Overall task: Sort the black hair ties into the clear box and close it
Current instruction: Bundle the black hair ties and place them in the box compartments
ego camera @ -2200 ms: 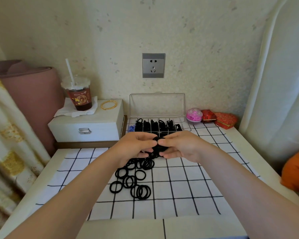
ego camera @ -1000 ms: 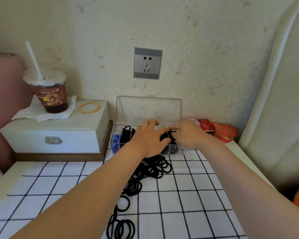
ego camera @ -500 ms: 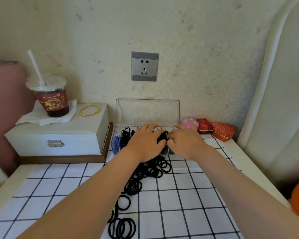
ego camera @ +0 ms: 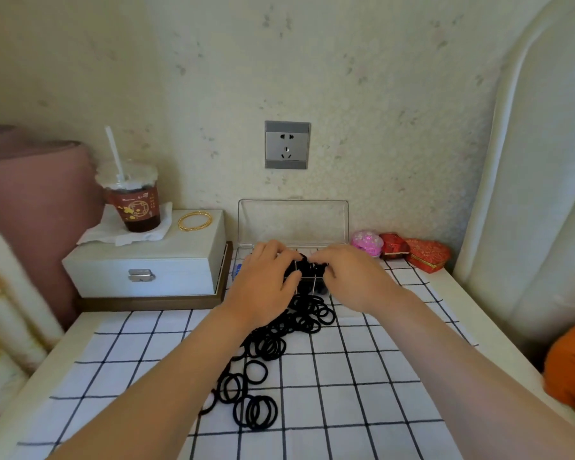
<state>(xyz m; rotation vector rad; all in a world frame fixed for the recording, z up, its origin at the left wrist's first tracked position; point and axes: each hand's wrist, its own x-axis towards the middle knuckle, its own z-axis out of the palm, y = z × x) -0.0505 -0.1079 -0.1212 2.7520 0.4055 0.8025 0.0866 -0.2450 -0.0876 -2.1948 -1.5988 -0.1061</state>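
while the clear box (ego camera: 292,220) stands lid-up against the wall, i note left hand (ego camera: 266,283) and right hand (ego camera: 349,277) pinching a bunch of black hair ties (ego camera: 304,265) over its compartments; loose ties (ego camera: 273,343) trail down the checked cloth (ego camera: 362,393).
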